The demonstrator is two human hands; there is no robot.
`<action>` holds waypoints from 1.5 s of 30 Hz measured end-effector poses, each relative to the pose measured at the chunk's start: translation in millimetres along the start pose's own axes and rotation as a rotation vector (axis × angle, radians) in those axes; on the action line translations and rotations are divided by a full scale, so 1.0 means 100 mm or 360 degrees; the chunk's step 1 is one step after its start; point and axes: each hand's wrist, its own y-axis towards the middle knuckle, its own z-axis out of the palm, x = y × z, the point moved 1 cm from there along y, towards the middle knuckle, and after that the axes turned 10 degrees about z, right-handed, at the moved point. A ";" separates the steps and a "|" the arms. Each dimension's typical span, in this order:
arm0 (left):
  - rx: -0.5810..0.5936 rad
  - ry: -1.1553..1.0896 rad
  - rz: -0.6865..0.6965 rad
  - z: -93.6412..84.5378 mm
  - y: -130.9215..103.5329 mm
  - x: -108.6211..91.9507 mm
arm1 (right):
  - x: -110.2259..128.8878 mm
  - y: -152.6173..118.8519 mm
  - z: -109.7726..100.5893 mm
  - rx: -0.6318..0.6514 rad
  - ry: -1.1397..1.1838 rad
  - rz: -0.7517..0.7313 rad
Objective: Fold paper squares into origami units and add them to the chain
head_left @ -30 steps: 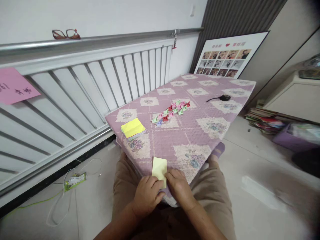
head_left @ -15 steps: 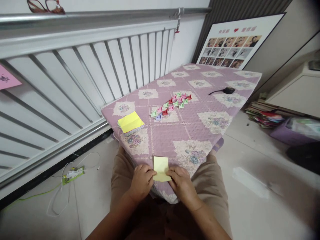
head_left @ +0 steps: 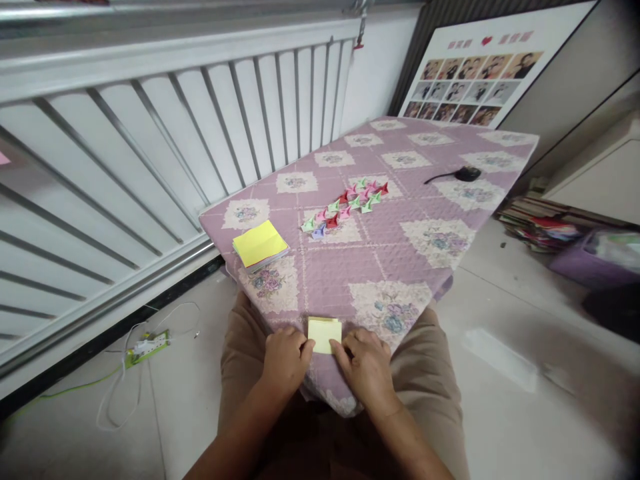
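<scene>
A pale yellow sheet of paper (head_left: 324, 335), folded over on itself, lies at the near corner of the cloth-covered table (head_left: 330, 267). My left hand (head_left: 287, 355) has its fingers curled and its thumb at the paper's lower left corner. On the other side, my right hand (head_left: 367, 359) holds the lower right corner, thumb on top. A stack of square paper (head_left: 261, 244), yellow on top, sits to the left, beyond my left hand. Small folded paper figures (head_left: 333, 221) in green, pink, red and blue stand in rows farther up the table.
A black object with a short cable (head_left: 467, 174) lies at the table's far right. A white radiator (head_left: 165, 133) runs along the left edge. On the floor at left is a power strip (head_left: 149, 348) with cords. A photo board (head_left: 475, 67) leans at the back.
The paper's near edge has been folded up and away from me, so it now looks shorter, a doubled layer. Both hands stay at its sides. The view has shifted slightly.
</scene>
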 end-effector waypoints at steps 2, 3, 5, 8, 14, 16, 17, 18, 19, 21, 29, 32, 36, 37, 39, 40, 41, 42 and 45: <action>0.0047 0.0043 -0.0012 -0.02 0.03 -0.01 | 0.01 0.02 -0.01 0.0003 -0.0014 0.0015; 0.0069 0.0060 -0.0020 -0.03 0.04 -0.01 | 0.01 0.03 -0.01 0.0003 -0.0018 0.0018; 0.0106 0.0088 -0.0030 -0.03 0.06 -0.01 | 0.02 0.04 -0.01 0.0006 -0.0030 0.0022; 0.0128 0.0128 -0.0038 -0.03 0.08 -0.02 | 0.02 0.06 0.00 -0.0001 -0.0061 0.0016; 0.0123 0.0186 -0.0045 -0.02 0.08 -0.03 | 0.03 0.08 0.01 -0.0046 -0.0107 -0.0004; 0.0077 0.0200 -0.0038 -0.02 0.07 -0.05 | 0.03 0.08 0.01 -0.0059 -0.0107 -0.0017; 0.0037 0.0210 -0.0017 -0.01 0.06 -0.07 | 0.03 0.08 0.01 -0.0066 -0.0107 -0.0028; -0.0011 0.0222 0.0024 0.01 0.05 -0.08 | 0.03 0.08 0.01 -0.0073 -0.0109 -0.0040; -0.0058 0.0230 0.0096 0.02 0.04 -0.10 | 0.04 0.08 0.01 -0.0080 -0.0113 -0.0051; -0.0097 0.0211 0.0337 0.08 0.03 -0.13 | 0.04 0.08 0.00 -0.0090 -0.0121 -0.0067; 0.0203 0.0074 0.0887 0.21 -0.08 0.12 | 0.03 0.07 0.01 -0.0062 -0.0130 -0.0060; 0.0206 0.0106 0.0839 0.15 -0.10 0.21 | 0.02 0.06 0.01 -0.0048 -0.0126 -0.0044; 0.0191 0.0111 0.0746 0.13 -0.15 0.19 | 0.01 0.05 0.00 -0.0076 -0.0077 -0.0036; 0.0188 0.0103 0.0735 0.14 -0.17 0.17 | 0.01 0.04 0.00 -0.0082 -0.0064 -0.0035; 0.0174 0.0077 0.0725 0.16 -0.21 0.14 | -0.01 0.04 0.01 -0.0090 -0.0043 -0.0034; 0.0167 0.0057 0.0724 0.16 -0.23 0.13 | -0.02 0.05 0.02 -0.0089 -0.0031 -0.0032; 0.0164 0.0033 0.0723 0.16 -0.24 0.13 | -0.03 0.07 0.03 -0.0082 -0.0022 -0.0027; 0.0167 0.0005 0.0723 0.16 -0.25 0.12 | -0.04 0.09 0.03 -0.0071 -0.0016 -0.0014; 0.0197 -0.0075 0.0725 0.14 -0.26 0.12 | -0.03 0.20 0.04 -0.0006 -0.0007 0.0033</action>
